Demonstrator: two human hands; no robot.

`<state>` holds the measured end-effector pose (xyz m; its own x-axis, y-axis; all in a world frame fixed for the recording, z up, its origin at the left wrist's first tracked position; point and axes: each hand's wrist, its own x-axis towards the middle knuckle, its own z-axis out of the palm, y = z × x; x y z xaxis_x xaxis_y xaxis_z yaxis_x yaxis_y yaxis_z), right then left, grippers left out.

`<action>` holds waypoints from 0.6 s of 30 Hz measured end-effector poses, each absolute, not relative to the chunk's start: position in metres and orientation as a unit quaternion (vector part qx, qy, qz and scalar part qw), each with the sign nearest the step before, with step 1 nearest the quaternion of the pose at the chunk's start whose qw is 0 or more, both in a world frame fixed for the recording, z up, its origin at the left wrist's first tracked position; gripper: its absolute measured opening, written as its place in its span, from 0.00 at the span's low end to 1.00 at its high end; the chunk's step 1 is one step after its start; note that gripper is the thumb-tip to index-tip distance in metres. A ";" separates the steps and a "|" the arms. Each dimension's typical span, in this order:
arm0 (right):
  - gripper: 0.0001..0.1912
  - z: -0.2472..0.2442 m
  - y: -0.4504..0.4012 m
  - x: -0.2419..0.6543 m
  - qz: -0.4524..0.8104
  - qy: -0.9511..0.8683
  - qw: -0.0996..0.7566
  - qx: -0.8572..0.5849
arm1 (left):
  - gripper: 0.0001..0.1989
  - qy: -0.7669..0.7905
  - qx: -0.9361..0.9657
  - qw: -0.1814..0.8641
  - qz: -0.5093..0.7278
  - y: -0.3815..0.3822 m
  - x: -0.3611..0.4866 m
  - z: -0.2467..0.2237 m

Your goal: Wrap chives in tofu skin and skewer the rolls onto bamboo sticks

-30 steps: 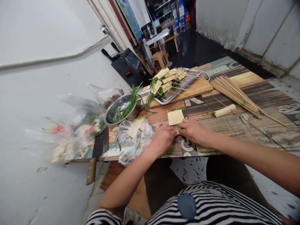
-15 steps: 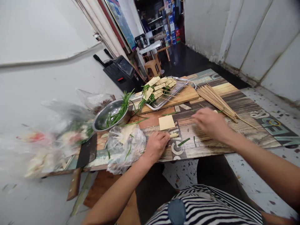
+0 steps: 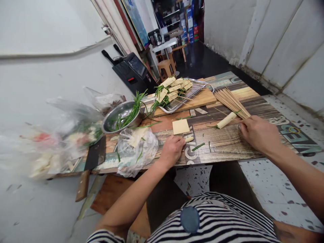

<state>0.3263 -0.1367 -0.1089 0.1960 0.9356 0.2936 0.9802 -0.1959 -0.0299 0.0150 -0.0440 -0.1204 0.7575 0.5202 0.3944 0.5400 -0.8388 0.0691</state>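
My left hand (image 3: 173, 150) is closed on a small pale tofu-sheet roll (image 3: 189, 138), pressed down on the table; only its right end shows. Just beyond lies a flat square tofu sheet (image 3: 181, 126). At the right, my right hand (image 3: 260, 133) has its fingers curled over the near ends of a fanned bundle of bamboo skewers (image 3: 231, 101); the exact grip is partly hidden. A second tofu roll (image 3: 226, 120) with green stalks poking out rests left of that hand. Cut green pieces (image 3: 198, 147) are scattered between the hands.
A metal tray (image 3: 174, 106) of skewered tofu and greens (image 3: 173, 89) sits on a wooden board (image 3: 207, 98). To the left are a steel bowl (image 3: 106, 123) of green stalks, a plastic bag (image 3: 149, 146), and a cleaver (image 3: 95, 155) whose handle overhangs the table edge.
My right hand has moved right, from above the middle of the table to the skewer ends, uncovering the second roll. My left hand stays on its roll. The view has shifted slightly.
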 end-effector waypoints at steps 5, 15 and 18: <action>0.10 -0.095 -0.167 0.306 -0.149 -0.675 0.275 -0.668 | 0.13 -0.308 -0.927 0.038 -0.212 -0.048 0.018 -0.122; 0.13 -0.132 -0.208 0.228 0.022 -0.766 0.285 -0.576 | 0.15 -0.303 -0.934 0.063 -0.181 -0.046 0.019 -0.122; 0.17 -0.146 -0.219 0.226 -0.001 -0.776 0.265 -0.572 | 0.15 -0.305 -0.937 0.059 -0.161 -0.045 0.020 -0.119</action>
